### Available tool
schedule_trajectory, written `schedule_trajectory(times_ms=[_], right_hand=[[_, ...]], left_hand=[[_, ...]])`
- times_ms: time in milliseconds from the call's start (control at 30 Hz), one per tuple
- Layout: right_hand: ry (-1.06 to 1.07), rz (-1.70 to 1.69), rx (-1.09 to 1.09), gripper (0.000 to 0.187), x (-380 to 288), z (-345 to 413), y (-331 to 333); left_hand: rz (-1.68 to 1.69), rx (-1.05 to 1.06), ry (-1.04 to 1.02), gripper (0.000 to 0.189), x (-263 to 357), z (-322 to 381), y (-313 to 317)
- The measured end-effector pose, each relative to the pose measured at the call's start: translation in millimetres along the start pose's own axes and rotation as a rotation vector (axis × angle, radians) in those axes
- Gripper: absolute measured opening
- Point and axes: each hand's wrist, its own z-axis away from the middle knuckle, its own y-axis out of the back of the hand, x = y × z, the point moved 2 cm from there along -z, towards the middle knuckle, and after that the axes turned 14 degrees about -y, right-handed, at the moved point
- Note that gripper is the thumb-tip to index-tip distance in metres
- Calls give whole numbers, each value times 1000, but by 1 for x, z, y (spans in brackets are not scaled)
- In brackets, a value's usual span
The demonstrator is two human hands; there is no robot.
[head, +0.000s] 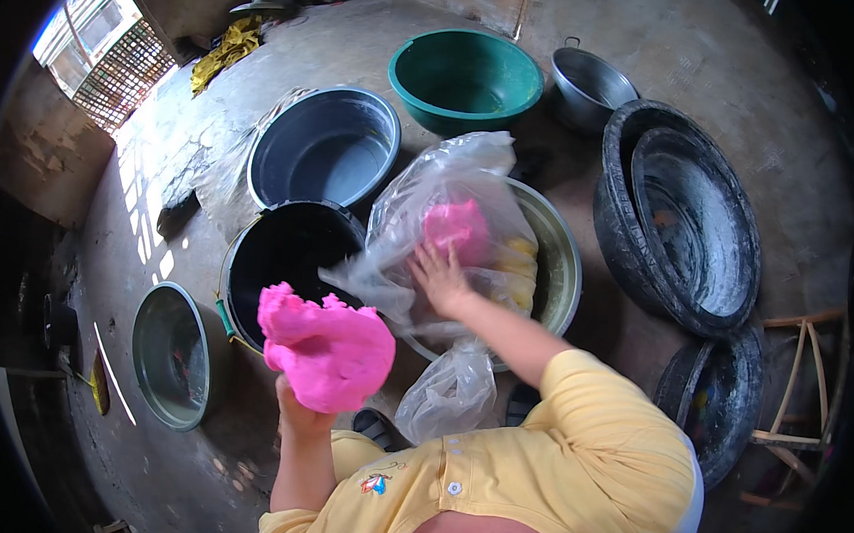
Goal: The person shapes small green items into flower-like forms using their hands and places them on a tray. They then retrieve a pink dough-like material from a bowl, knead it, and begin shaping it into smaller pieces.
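Observation:
My left hand [308, 408] holds up a large bright pink lump of dough-like material [333, 359], ragged along its top edge. The lump covers most of that hand's fingers. My right hand [442, 281] has its fingers spread against a clear plastic bag [431, 167], at the lower edge of a second pink lump [456, 228]. Whether the fingertips touch this lump itself, I cannot tell. Yellow pieces [518, 270] show through the plastic to its right. The bag lies in a wide, greyish-green basin [569, 251], and a loose part of it hangs over the near rim.
Left of the bag stands a black bucket [292, 239] with a wire handle; a smaller greenish tub [173, 355] is beside it. Beyond are a grey-blue basin [325, 148], a green basin [471, 75] and a metal pot [594, 81]. Black tubs [679, 220] and a wooden frame [793, 397] stand right.

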Motion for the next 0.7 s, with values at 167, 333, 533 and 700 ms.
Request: schedule_trajectory(times_ms=[167, 333, 533, 700], right_hand=[[243, 293, -216, 50, -33, 1, -45], [309, -566, -326, 33, 17, -12, 20], [-563, -805, 888, 33, 148, -25, 99], [-103, -591, 159, 40, 95, -101, 46]], left_hand=[[-130, 61, 84, 53, -7, 4, 30], [-107, 224, 160, 70, -13, -8, 43], [-17, 336, 149, 71, -7, -26, 37], [-13, 272, 84, 56, -9, -36, 35]])
